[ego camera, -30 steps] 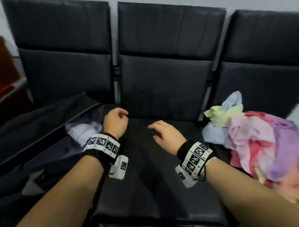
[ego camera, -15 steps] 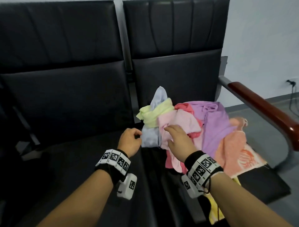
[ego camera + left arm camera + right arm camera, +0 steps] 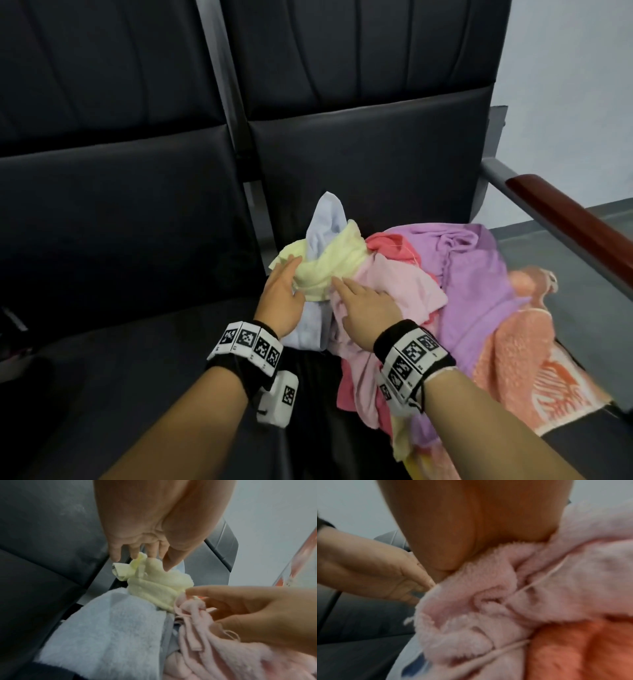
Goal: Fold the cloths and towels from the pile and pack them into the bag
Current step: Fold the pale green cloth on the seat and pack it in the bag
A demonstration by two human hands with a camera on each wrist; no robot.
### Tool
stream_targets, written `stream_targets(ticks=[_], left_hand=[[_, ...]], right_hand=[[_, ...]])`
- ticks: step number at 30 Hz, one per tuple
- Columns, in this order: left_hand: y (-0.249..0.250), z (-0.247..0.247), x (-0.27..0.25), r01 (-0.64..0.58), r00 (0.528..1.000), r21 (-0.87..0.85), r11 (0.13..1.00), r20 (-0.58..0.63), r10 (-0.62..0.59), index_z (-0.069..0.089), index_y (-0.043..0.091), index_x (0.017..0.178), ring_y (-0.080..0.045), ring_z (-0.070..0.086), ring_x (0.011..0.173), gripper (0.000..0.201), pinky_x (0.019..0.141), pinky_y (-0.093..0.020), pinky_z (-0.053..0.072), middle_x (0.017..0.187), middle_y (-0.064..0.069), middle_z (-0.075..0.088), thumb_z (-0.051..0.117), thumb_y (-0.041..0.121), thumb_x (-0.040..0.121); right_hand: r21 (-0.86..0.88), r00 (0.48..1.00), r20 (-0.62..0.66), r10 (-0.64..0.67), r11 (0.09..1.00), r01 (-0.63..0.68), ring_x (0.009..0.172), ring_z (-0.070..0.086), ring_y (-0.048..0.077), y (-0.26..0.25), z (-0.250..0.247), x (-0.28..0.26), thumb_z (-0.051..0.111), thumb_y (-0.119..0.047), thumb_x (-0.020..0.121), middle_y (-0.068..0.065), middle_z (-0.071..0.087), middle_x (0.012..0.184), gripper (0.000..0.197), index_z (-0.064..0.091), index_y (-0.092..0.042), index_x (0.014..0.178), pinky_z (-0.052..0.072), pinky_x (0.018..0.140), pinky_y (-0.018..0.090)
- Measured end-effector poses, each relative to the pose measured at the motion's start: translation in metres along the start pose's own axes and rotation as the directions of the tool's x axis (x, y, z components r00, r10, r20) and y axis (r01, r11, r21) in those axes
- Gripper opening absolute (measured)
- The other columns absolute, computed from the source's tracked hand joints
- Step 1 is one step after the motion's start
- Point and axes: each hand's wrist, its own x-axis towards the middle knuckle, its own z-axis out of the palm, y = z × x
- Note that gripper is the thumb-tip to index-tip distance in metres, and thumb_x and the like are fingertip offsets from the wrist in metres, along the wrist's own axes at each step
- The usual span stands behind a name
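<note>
Neither grip has closed — my left hand [image 3: 282,298] and right hand [image 3: 368,305] lie flat-fingered on the soft pale-yellow terry cloth [image 3: 322,270]; light, floppy, best pinched at a corner.

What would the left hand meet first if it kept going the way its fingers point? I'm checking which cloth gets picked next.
Most likely the pale yellow cloth: the left hand already has open fingers at its edge.

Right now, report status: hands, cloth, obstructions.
Left hand open, fingers on yellow cloth. Right hand open, flat on pink cloth. Nothing gripped. Pile tangled; bag not in view.
</note>
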Motion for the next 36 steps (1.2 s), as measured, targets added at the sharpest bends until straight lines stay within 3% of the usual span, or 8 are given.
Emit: stream_targets(ticks=[5,10,17,22,24,28,31,36], left_hand=[[-0.001,0.015,0.002,0.098,0.993,0.173,0.980,0.048,-0.108,0.045,0.019,0.147,-0.032,0.049,0.125,0.057,0.108,-0.041,0.041,0.141,-0.006,0.051,0.058,0.012,0.093],[0.019,0.019,-0.016,-0.027,0.999,0.105,0.994,0.027,0.024,0.069,0.007,0.097,-0.019,0.055,0.088,0.007,0.091,-0.037,0.048,0.094,-0.001,0.053,0.065,0.009,0.093],[0.096,-0.027,-0.047,-0.335,0.930,-0.144,0.931,0.105,0.351,0.066,0.005,0.104,-0.017,0.058,0.108,0.012,0.099,-0.025,0.045,0.113,-0.004,0.062,0.059,0.000,0.094],[0.155,-0.061,-0.080,-0.351,0.919,-0.259,0.900,0.090,0.384,0.066,0.009,0.103,-0.017,0.064,0.095,0.011,0.087,-0.031,0.051,0.102,-0.007,0.067,0.057,0.006,0.097],[0.171,-0.073,-0.095,-0.350,0.924,-0.310,0.884,0.037,0.379,0.064,0.011,0.099,-0.014,0.062,0.088,0.009,0.086,-0.038,0.051,0.095,-0.006,0.068,0.056,0.007,0.098],[0.197,-0.092,-0.126,-0.321,0.944,-0.418,0.850,-0.074,0.320,0.059,0.004,0.098,-0.040,0.062,0.098,0.008,0.098,-0.057,0.049,0.102,-0.023,0.065,0.051,0.006,0.100],[0.221,-0.104,-0.157,-0.336,0.937,-0.515,0.789,-0.101,0.334,0.059,0.008,0.098,-0.027,0.063,0.100,0.013,0.101,-0.053,0.051,0.104,-0.016,0.064,0.047,0.003,0.102],[0.247,-0.129,-0.201,-0.394,0.909,-0.616,0.683,-0.148,0.390,0.057,0.008,0.103,-0.018,0.063,0.102,0.014,0.098,-0.039,0.055,0.109,-0.012,0.065,0.044,0.004,0.104]], right_hand=[[0.077,0.990,0.001,0.142,0.987,-0.142,0.123,0.054,0.027,0.031,0.000,-0.016,0.042,-0.025,0.094,0.002,0.044,0.149,0.071,0.010,-0.024,0.157,0.044,0.096,0.039],[0.107,0.975,-0.024,0.221,0.970,-0.217,0.092,0.064,0.029,0.027,-0.007,-0.029,0.045,-0.030,0.095,0.012,0.059,0.123,0.079,-0.004,-0.031,0.157,0.053,0.072,0.035],[0.325,0.956,-0.275,0.101,0.946,-0.007,0.084,0.059,0.022,0.007,-0.050,-0.053,0.065,-0.035,0.086,0.004,0.044,0.120,0.089,0.007,-0.050,0.152,0.050,0.067,0.035],[0.398,0.871,-0.473,0.134,0.914,0.075,0.092,0.055,0.018,-0.005,-0.094,-0.085,0.064,-0.024,0.091,-0.002,0.051,0.103,0.019,0.070,-0.019,0.108,0.038,0.073,0.028],[0.430,0.831,-0.536,0.149,0.895,0.116,0.087,0.055,0.017,-0.011,-0.115,-0.103,0.061,-0.018,0.093,-0.001,0.055,0.096,0.013,0.073,-0.016,0.097,0.041,0.073,0.033],[0.541,0.684,-0.693,0.227,0.791,0.285,0.075,0.055,0.018,-0.030,-0.166,-0.150,0.054,-0.007,0.090,0.003,0.063,0.080,0.014,0.067,-0.012,0.086,0.046,0.072,0.032],[0.563,0.613,-0.749,0.251,0.729,0.390,0.068,0.053,0.007,-0.050,-0.199,-0.187,0.053,-0.009,0.091,-0.002,0.065,0.076,0.019,0.067,-0.021,0.085,0.041,0.061,0.017],[0.555,0.571,-0.779,0.259,0.707,0.438,0.066,0.051,0.000,-0.083,-0.233,-0.233,0.053,-0.013,0.091,-0.006,0.064,0.074,0.016,0.066,-0.019,0.086,0.039,0.060,0.014]])
